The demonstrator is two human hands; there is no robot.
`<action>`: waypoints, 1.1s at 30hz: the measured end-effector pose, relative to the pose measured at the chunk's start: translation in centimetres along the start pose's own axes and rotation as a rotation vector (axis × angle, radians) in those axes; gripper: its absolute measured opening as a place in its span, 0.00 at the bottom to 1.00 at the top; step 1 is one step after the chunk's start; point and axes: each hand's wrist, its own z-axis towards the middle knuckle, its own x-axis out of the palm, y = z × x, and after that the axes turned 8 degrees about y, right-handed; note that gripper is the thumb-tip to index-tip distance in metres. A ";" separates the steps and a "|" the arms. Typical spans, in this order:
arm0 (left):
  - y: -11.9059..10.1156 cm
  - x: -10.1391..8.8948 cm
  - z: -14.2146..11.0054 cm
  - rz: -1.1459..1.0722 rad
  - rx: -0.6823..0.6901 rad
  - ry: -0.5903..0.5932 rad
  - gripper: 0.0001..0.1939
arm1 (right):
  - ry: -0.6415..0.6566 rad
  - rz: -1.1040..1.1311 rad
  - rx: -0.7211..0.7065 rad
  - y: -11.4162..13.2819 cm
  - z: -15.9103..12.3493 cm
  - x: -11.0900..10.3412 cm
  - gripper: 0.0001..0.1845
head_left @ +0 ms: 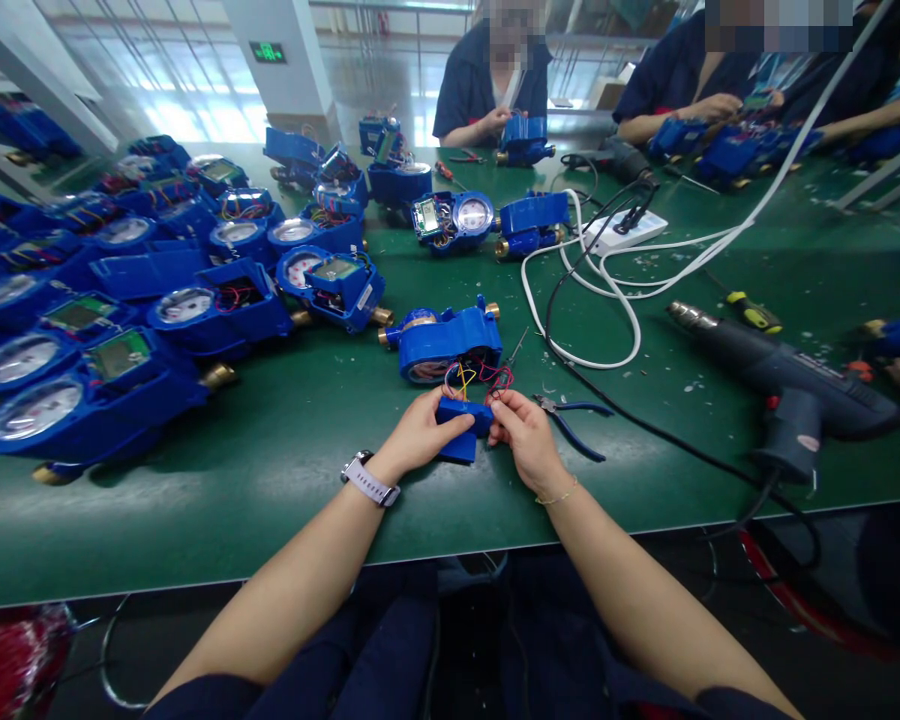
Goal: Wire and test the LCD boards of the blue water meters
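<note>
My left hand (422, 432) is closed around a small blue plastic housing (457, 447), its thumb lying across the top. At the right end of that housing, my right hand (523, 430) pinches with thumb and forefinger; thin wires (499, 377) run to its fingertips, but the exact thing gripped is partly hidden. Just beyond both hands a blue water meter (450, 342) with brass pipe ends rests on its side, yellow, red and dark wires trailing from it. Blue-handled cutting pliers (574, 415) lie beside my right hand, jaws toward it.
Many blue meters (182, 305) crowd the green table (330, 540) on the left. A heat gun (787, 375), a screwdriver (754, 312) and a white power strip (621, 232) with loose cables lie to the right. Co-workers (495, 80) handle meters across the table.
</note>
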 end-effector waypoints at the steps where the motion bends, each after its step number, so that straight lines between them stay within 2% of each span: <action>1: 0.0 0.0 0.0 0.001 0.003 -0.001 0.14 | -0.001 -0.004 -0.003 -0.1 0.0 0.0 0.18; 15: 0.0 0.2 0.1 0.042 0.046 -0.016 0.13 | -0.004 -0.012 -0.003 -0.6 0.4 -0.2 0.16; 23: -0.3 0.3 -0.1 0.072 0.017 -0.035 0.11 | 0.024 0.021 -0.014 -0.5 0.2 -0.3 0.15; 33: -0.2 0.3 0.0 0.068 0.037 -0.030 0.13 | -0.008 0.030 0.012 -0.3 0.3 -0.4 0.20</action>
